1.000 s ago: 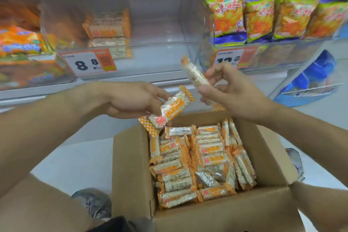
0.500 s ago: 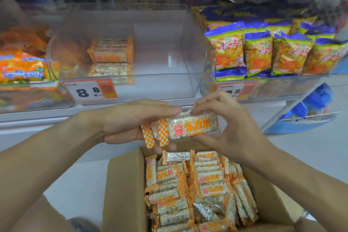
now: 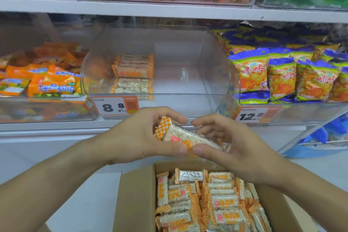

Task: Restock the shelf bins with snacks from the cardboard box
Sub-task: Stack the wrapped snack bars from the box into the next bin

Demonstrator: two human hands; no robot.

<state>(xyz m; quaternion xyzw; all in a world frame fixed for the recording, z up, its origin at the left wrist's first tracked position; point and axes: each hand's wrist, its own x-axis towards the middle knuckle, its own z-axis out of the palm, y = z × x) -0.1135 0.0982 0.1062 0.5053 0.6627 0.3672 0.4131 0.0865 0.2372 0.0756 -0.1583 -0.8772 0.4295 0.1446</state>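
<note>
The shelf [image 3: 169,12] runs across the whole view, carrying a row of clear bins. The middle clear bin [image 3: 216,73] holds only a short stack of rice bars [image 3: 132,73] toward its left side, with a price tag [image 3: 115,106] reading 8.8 on its front. To its right, a bin is packed with blue and yellow chip bags [image 3: 282,77]; to its left, one holds orange snack packs [image 3: 54,81]. Below, the open cardboard box [image 3: 135,199] is filled with wrapped rice bars [image 3: 212,205] in orange-checked wrappers. Above the box and in front of the middle bin, both hands meet around a held snack bar [image 3: 180,137], which lies tilted between them. The left hand [image 3: 139,139] curls its fingers over the bar's checked end, thumb beneath. The right hand [image 3: 235,147] grips the other end, fingers curled above and thumb pressing the wrapper's front.
</note>
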